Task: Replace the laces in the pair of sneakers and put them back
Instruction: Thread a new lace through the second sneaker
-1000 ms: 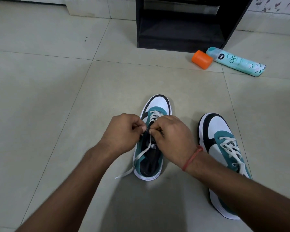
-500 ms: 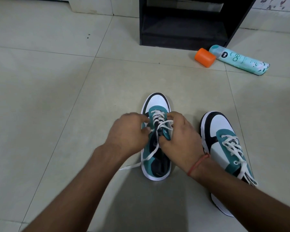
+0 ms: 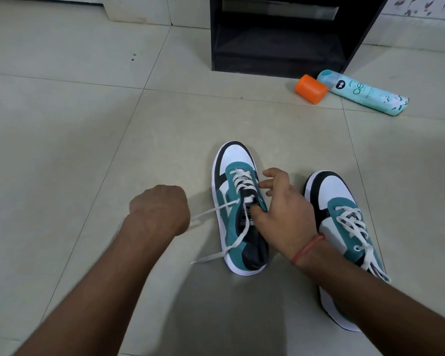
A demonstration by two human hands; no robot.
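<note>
The half-laced sneaker sits on the tile floor, toe pointing away toward the black cabinet, so its long axis runs pretty much straight out from the person. The white lace crosses the lower eyelets, then one end shoots off to the left side — pulled fairly taut into the left hand, which is curled into a fist around it. The other end lies loose by the heel. The right hand is right on the shoe, thumb pressing the tongue area, other fingers spread and relaxed above the lacing. My guess is the next eyelet is closest to the right hand. The second sneaker is just beside it on the right, already laced — spray can and orange cap well apart near the cabinet
</note>
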